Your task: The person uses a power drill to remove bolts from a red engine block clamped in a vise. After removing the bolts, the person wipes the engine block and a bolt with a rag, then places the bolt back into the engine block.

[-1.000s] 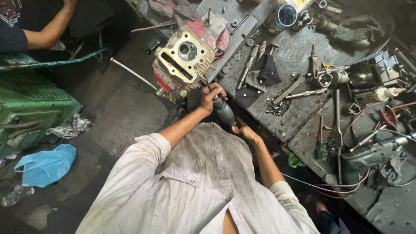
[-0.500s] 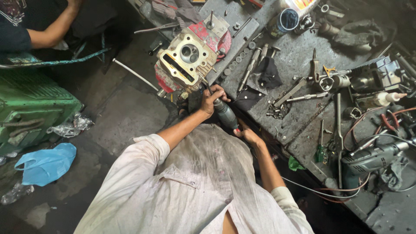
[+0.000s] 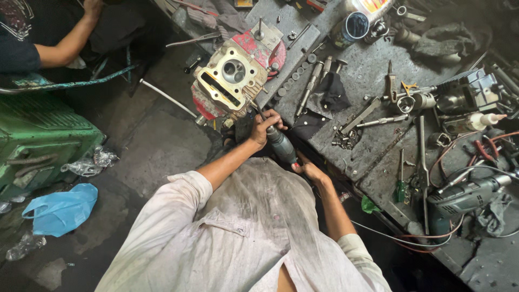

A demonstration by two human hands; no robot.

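A labelled bottle (image 3: 363, 6) lies at the top edge of the counter (image 3: 373, 70), white with yellow and red print, just above an open blue can (image 3: 350, 28). A small yellow-labelled pack (image 3: 244, 3) lies left of that bottle. A white squeeze bottle (image 3: 476, 121) lies well right of the can. No signs or screens show.

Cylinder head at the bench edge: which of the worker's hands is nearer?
Left. The left hand grips the front of the die grinder right beside the cylinder head. The right hand holds the grinder's rear end, farther back toward the body.
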